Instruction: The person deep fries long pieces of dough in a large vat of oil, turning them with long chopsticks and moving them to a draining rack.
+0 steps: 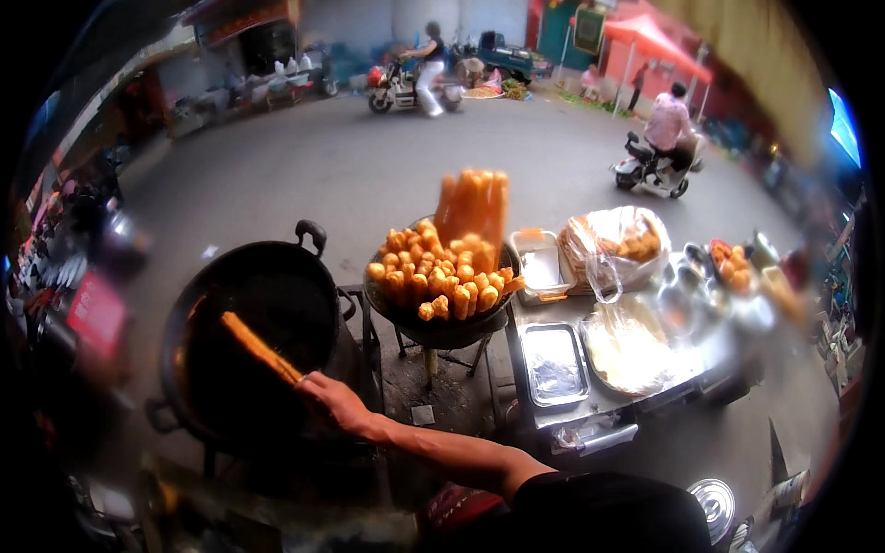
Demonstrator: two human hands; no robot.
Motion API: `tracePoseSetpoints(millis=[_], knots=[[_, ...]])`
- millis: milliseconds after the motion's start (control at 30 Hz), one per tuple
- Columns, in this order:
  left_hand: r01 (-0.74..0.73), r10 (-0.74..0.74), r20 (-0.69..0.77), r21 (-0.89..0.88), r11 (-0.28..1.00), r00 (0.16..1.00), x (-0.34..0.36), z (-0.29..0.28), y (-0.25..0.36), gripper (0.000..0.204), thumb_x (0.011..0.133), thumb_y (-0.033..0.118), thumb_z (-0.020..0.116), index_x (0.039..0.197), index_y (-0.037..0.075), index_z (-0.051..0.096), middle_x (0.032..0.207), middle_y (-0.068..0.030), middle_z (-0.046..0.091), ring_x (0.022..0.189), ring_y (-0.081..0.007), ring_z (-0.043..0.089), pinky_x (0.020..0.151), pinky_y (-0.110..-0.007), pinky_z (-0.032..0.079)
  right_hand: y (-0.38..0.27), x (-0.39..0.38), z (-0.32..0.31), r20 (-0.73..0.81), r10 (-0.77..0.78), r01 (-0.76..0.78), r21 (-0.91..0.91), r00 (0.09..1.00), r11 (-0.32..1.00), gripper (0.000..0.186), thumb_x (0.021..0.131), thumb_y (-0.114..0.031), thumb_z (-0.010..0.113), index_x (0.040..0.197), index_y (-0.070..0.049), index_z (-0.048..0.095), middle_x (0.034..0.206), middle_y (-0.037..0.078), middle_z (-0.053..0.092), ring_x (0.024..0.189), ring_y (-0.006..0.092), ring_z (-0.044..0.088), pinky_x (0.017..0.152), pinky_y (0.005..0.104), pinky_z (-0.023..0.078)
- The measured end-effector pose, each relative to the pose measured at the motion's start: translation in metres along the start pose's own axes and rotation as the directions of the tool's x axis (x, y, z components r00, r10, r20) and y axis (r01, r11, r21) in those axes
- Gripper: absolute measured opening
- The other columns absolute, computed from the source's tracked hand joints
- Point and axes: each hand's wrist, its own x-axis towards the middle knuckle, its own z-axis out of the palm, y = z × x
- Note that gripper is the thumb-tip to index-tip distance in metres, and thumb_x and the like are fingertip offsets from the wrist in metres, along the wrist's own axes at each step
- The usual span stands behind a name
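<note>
Frying in hand, by the look of it. Right hand [336,401] out over the near rim of the black wok [277,304] at the left, fingers clamped together on the near end of a long golden dough stick [261,347]. Stick slanting up and to the left across the dark inside of the wok, far end low in it (whether touching oil, impossible to tell). Left hand nowhere in the picture.

Just right of the wok, a round basin [442,330] on a stand, heaped with short fried sticks [438,276], a few long ones [472,207] upright at its far side. Further right, a steel worktop [599,401] with a metal tray [553,364], a flat round of dough [627,346] and a clear bag of fried pieces [613,241].

Judged as turning or lifting out one piece. Next move likely calling for a firm hold on that end, a steady lift clear of the rim, then a carry rightward to the basin without brushing the wok handle [312,235] between them.
</note>
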Motion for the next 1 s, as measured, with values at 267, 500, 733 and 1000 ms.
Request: tracePoseSetpoints(millis=[267, 500, 733, 1000], knots=[[-0.039, 0.042, 0.074, -0.043, 0.998, 0.996, 0.002, 0.004, 0.001, 0.011, 0.094, 0.012, 0.063, 0.100, 0.003, 0.064, 0.097, -0.0204, 0.065, 0.090, -0.0417, 0.065, 0.087, -0.063, 0.053, -0.029, -0.012, 0.006, 0.051, 0.428, -0.420, 0.326, 0.902, 0.847, 0.026, 0.108, -0.037, 0.057, 0.105, -0.011, 0.064, 0.072, -0.004, 0.053, 0.057, 0.0069, 0.046, 0.051, 0.0250, 0.035], [-0.052, 0.061, 0.101, -0.088, 0.995, 0.993, 0.005, 0.015, 0.001, 0.011, 0.094, 0.012, 0.063, 0.099, 0.003, 0.065, 0.096, -0.0200, 0.065, 0.089, -0.0413, 0.065, 0.088, -0.063, 0.053, -0.020, -0.021, 0.012, -0.027, 0.228, -0.205, 0.350, 0.973, 0.914, 0.027, 0.106, -0.032, 0.061, 0.120, -0.009, 0.067, 0.083, -0.002, 0.058, 0.061, 0.0058, 0.049, 0.053, 0.0222, 0.035], [-0.052, 0.065, 0.101, -0.122, 0.991, 0.993, 0.008, 0.025, 0.003, 0.010, 0.094, 0.013, 0.062, 0.098, 0.003, 0.065, 0.095, -0.0196, 0.065, 0.088, -0.0408, 0.065, 0.088, -0.062, 0.053, 0.022, -0.026, -0.001, -0.047, -0.122, 0.117, -0.102, 0.991, 0.988, 0.029, 0.094, 0.000, 0.068, 0.123, -0.003, 0.064, 0.113, 0.009, 0.065, 0.094, 0.0199, 0.066, 0.077, 0.0278, 0.053], [-0.054, 0.064, 0.080, -0.120, 0.991, 0.995, 0.011, 0.036, 0.013, 0.010, 0.093, 0.013, 0.062, 0.097, 0.004, 0.065, 0.094, -0.0191, 0.064, 0.087, -0.0403, 0.065, 0.088, -0.062, 0.053, 0.003, -0.016, -0.003, -0.041, -0.403, 0.350, -0.420, 0.914, 0.837, 0.035, 0.087, 0.009, 0.069, 0.119, -0.003, 0.066, 0.114, 0.011, 0.066, 0.099, 0.0249, 0.068, 0.082, 0.0309, 0.055]])
